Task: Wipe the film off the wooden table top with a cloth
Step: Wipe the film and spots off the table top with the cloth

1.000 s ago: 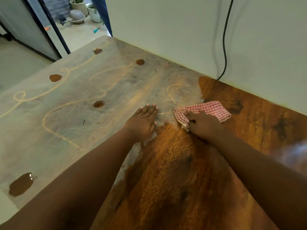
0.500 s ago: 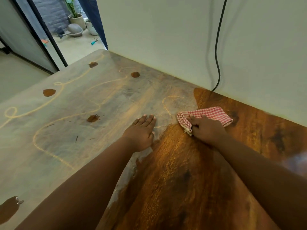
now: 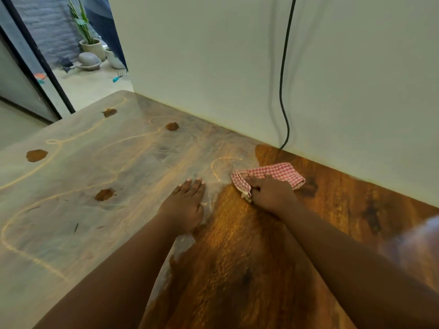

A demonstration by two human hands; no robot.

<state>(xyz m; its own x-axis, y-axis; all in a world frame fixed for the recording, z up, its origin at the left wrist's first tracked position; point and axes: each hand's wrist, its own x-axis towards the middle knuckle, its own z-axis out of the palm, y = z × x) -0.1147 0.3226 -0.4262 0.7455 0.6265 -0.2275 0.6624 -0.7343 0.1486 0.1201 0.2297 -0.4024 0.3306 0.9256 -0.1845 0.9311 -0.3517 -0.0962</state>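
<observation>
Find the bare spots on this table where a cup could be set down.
Free: the wiped wood between the cloth, the wall and the right hand. Also free: the filmed stretch left of the left hand. Crowded only around both hands.

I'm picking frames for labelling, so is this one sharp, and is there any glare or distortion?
Head view: the right hand on the checked cloth and the flat left hand are fairly sharp; a pale blurred smear covers the right edge; warm glare streaks the wiped wood; wide-angle bending curves the table top's far edge.
</observation>
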